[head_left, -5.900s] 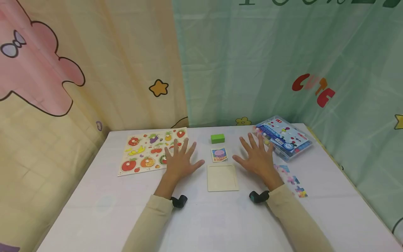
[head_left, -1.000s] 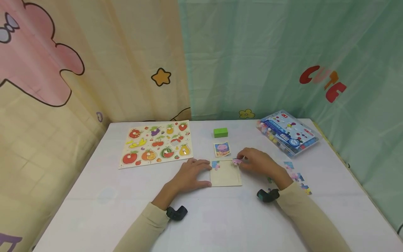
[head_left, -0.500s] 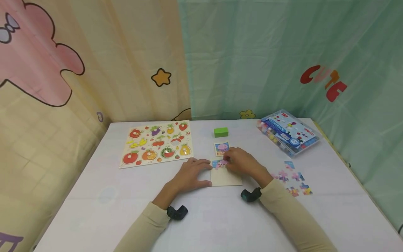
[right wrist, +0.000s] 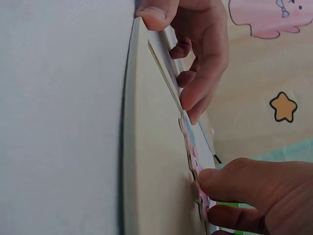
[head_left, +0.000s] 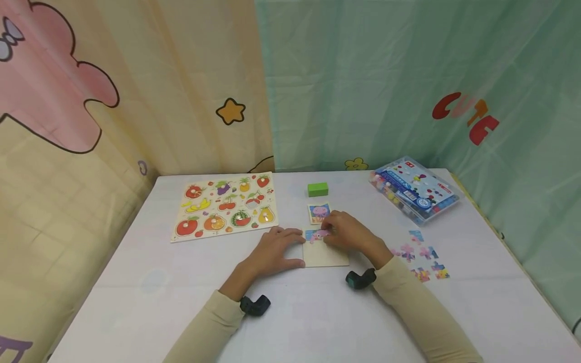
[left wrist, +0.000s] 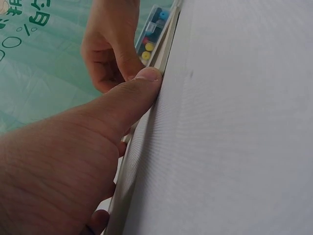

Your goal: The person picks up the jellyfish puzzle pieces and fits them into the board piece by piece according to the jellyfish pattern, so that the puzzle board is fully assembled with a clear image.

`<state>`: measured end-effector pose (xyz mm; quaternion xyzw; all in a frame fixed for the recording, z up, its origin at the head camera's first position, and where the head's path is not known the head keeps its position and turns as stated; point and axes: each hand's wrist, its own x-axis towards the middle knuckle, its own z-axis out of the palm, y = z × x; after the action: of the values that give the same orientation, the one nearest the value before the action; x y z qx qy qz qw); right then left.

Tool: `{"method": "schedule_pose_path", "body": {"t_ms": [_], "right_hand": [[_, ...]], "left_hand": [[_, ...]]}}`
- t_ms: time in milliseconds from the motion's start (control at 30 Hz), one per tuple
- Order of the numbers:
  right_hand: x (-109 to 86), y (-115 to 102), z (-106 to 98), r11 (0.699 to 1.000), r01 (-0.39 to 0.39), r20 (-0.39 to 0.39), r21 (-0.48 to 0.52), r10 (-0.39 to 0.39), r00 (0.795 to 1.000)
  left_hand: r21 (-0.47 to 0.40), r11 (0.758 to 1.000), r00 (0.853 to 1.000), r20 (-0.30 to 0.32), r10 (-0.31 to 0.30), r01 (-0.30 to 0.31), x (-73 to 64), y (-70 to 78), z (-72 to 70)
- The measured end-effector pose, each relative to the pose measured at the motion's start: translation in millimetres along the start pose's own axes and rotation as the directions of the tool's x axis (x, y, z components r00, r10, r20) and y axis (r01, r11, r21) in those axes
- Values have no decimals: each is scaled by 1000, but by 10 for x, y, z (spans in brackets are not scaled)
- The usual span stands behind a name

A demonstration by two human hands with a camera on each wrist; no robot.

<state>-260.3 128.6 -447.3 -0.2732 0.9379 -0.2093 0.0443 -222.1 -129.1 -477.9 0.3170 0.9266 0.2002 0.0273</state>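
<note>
My left hand (head_left: 272,253) rests along the left side of a small wooden puzzle tray (head_left: 324,258), thumb at the near corner and fingers at the far one. At the tray's far edge, my right hand (head_left: 351,234) pinches a pink jigsaw piece (right wrist: 196,192) between thumb and index finger. That piece lies beside a blue and pink corner piece (head_left: 309,235) in the tray's far left. My right fingers hide part of the row. Just beyond the tray is a small picture card (head_left: 317,213) with a pink character.
Several loose jigsaw pieces (head_left: 407,251) lie right of the tray. A green block (head_left: 317,189) stands behind the card. At the back left is a fruit puzzle board (head_left: 213,209); a clear case of beads (head_left: 415,191) lies at the back right.
A second ago my right hand held the pink piece over the tray's far right corner. It has moved left and set it against the corner piece. My left hand stays put.
</note>
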Motion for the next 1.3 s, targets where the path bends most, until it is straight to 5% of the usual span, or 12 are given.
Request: {"method": "schedule_pose_path", "body": {"t_ms": [733,967,1133,1300], "right_hand": [[-4,-41,46,995,-18,-21,-93,16,1000],[-40,-19,-89,999,-45,60,-8,45,997],[-255,130,-322,991,-87,101,100,76,992],[-688,498,-564,982,-114,46,152,108,993]], "left_hand": [[27,1000,1000,-12,9,-9,6,-4,1],[21,1000,1000,-22,11,-10,7,-1,17],[16,1000,1000,-11,4,-4,5,12,16],[11,1000,1000,-8,10,-10,-10,25,-6]]}}
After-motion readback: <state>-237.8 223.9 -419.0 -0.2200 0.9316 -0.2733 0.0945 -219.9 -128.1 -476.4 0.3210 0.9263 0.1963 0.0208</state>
